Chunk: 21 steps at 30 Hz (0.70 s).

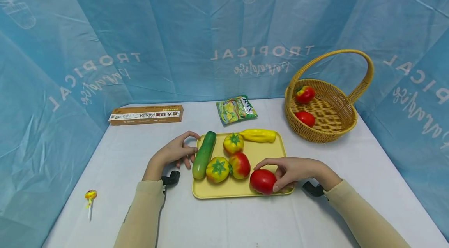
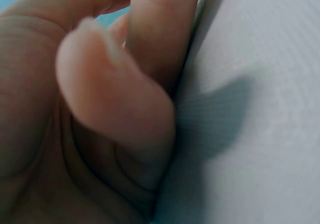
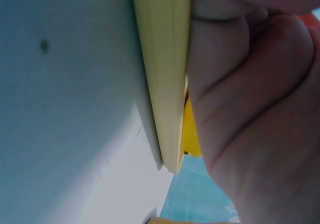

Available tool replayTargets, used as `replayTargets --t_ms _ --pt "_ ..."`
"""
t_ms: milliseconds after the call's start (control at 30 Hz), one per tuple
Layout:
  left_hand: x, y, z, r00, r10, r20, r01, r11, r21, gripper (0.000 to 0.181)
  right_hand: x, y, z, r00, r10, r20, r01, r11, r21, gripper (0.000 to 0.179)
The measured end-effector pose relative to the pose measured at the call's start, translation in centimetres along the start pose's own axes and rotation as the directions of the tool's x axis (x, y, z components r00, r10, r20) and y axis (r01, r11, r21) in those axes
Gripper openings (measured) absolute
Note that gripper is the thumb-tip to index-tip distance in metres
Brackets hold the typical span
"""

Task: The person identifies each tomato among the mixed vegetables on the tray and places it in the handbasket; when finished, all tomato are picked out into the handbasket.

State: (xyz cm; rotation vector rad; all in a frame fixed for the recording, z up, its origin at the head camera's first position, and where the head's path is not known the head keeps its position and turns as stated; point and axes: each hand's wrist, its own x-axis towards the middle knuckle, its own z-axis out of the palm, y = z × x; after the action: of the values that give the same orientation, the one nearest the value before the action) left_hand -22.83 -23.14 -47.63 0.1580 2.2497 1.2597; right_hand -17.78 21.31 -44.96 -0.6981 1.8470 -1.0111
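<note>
My right hand [image 1: 298, 170] holds a red tomato [image 1: 262, 182] between thumb and fingers over the front right part of a yellow tray [image 1: 242, 193]. Whether the tomato still touches the tray I cannot tell. Loosely bent and holding nothing, my left hand [image 1: 175, 150] rests at the tray's left edge, beside a green cucumber [image 1: 205, 154]. Between the hands lie two yellow persimmon-like fruits, one in front [image 1: 216, 170] and one behind [image 1: 233, 143], and a red-and-yellow fruit [image 1: 240, 165]. A long yellow pepper [image 1: 259, 135] lies along the tray's back edge.
A wicker basket [image 1: 326, 135] with a tall handle stands at the back right, holding two red fruits [image 1: 305, 94]. Behind the tray lies a green snack packet [image 1: 236, 110]. A pasta box [image 1: 146, 115] is at the back left, and a lollipop [image 1: 90, 197] lies front left.
</note>
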Motion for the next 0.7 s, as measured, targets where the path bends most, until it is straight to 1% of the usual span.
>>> replayTargets --t_ms 267,400,567,700 --pt "0.0 -0.1 0.1 1.000 -0.004 0.003 0.004 1.000 -0.001 0.049 -0.6 -0.4 -0.6 1.000 -0.015 -0.027 0.015 1.000 -0.023 0.065" --pt "0.0 -0.1 0.1 1.000 -0.004 0.003 0.004 1.000 -0.001 0.049 -1.2 -0.7 -1.5 0.999 -0.014 -0.049 0.013 1.000 -0.003 0.067" --pt "0.1 0.0 0.0 1.000 0.000 0.013 0.000 1.000 0.000 0.049 -2.0 -2.1 -2.8 0.993 -0.069 -0.094 0.069 0.998 -0.003 0.068" --pt "0.0 0.0 0.0 1.000 0.010 0.021 -0.010 1.000 -0.001 0.049 -2.6 -3.5 -4.0 0.982 -0.134 -0.134 0.133 0.991 -0.017 0.067"
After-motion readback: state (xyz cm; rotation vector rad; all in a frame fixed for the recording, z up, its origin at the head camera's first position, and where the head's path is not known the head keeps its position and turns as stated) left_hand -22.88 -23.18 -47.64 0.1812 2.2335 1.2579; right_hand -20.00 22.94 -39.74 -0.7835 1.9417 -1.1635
